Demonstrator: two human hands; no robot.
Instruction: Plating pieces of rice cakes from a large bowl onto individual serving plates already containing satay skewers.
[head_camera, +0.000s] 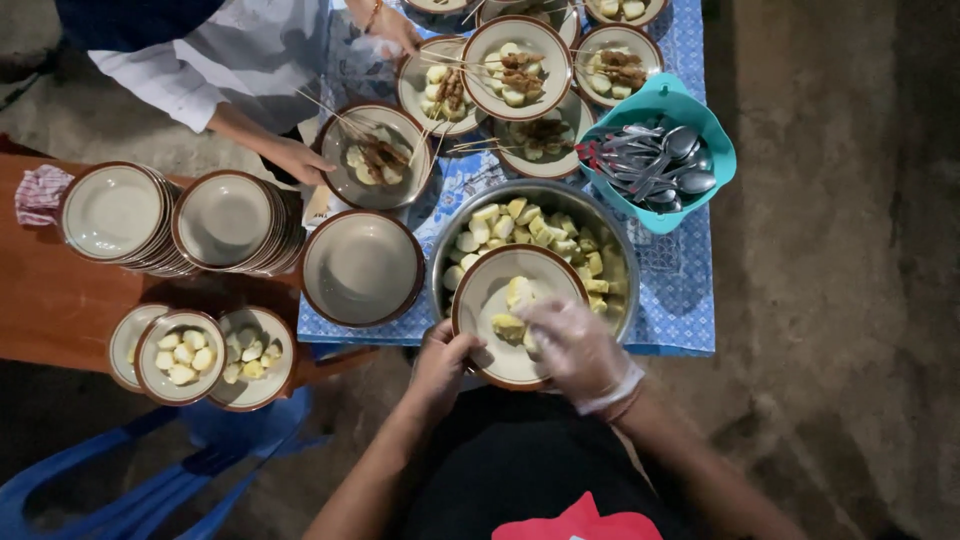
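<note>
My left hand (443, 360) grips the near-left rim of the round cream ceramic plate with a brown edge (492, 300), fingers curled tight under it, thumb on top. I hold that plate level over the near side of the big steel bowl of pale yellow rice-cake chunks (600, 262). Being round, the plate has no long axis; its face points straight up at me. My right hand (575, 345), in a thin clear plastic glove, lies over the plate's near-right part, fingers bunched narrowly on a few cake chunks (512, 308); blur keeps me from telling exactly how many I pinch.

My hand hides part of the plate, and the plate hides much of the bowl. Left of the bowl sits an empty plate of the same kind (362, 268), on the blue patterned cloth (680, 290). Right and beyond the bowl is a teal plastic basket of metal spoons (660, 155). Beyond the bowl, another person's hand (300, 160) touches a plate of skewers (375, 158); more served plates there are cut off by the frame.
</note>
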